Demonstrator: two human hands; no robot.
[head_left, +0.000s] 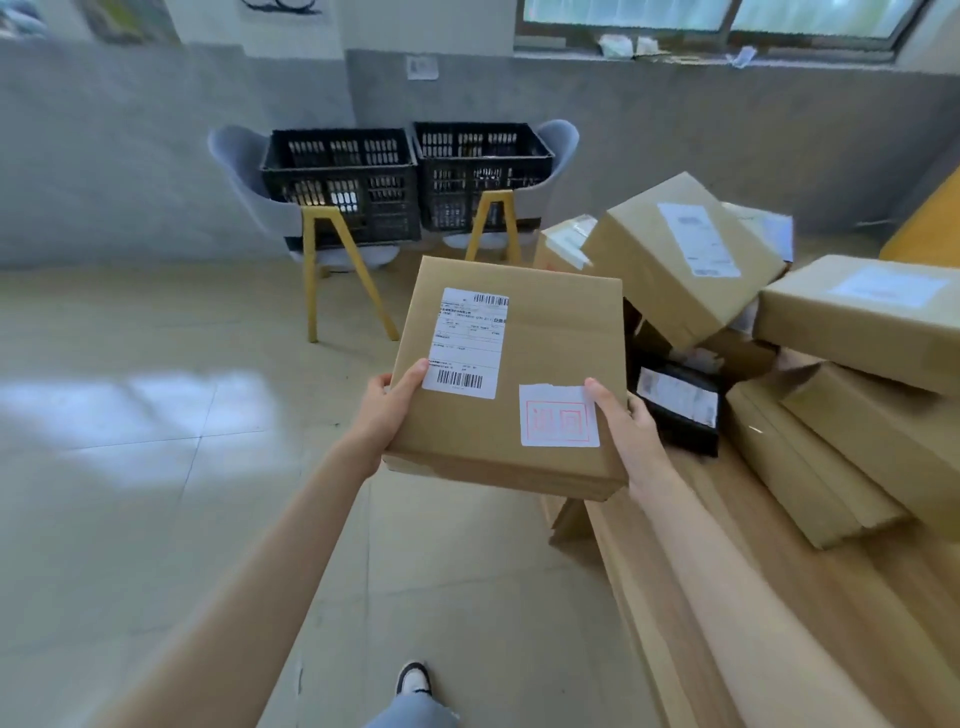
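A person's left hand (395, 410) and right hand (623, 421) grip a flat cardboard box (550, 332) by its opposite side edges. Each thumb lies on the top face and the fingers are tucked underneath, out of sight. The box is held in the air in front of the body, slightly tilted, above the tiled floor (156, 467) and just left of a wooden table (727, 623). On its top face are a shipping label (467, 343) with barcodes, near the left thumb, and a white sticker (558, 423) with a red stamp, touched by the right thumb.

Just beyond the right hand, a black parcel (678, 410) lies on the table beside a loose pile of brown boxes (685, 249), several of them labelled and leaning on one another. Across the floor, well apart from the hands, a left crate (343, 182) and a right crate (478, 171), both black, each sit on a grey chair (234, 166) with yellow legs, against the wall.

The work appears to be partway through: one box is lifted and probably bound for a crate but not yet set down. The pile suggests many parcels are left to sort. What the crates already hold cannot be made out.
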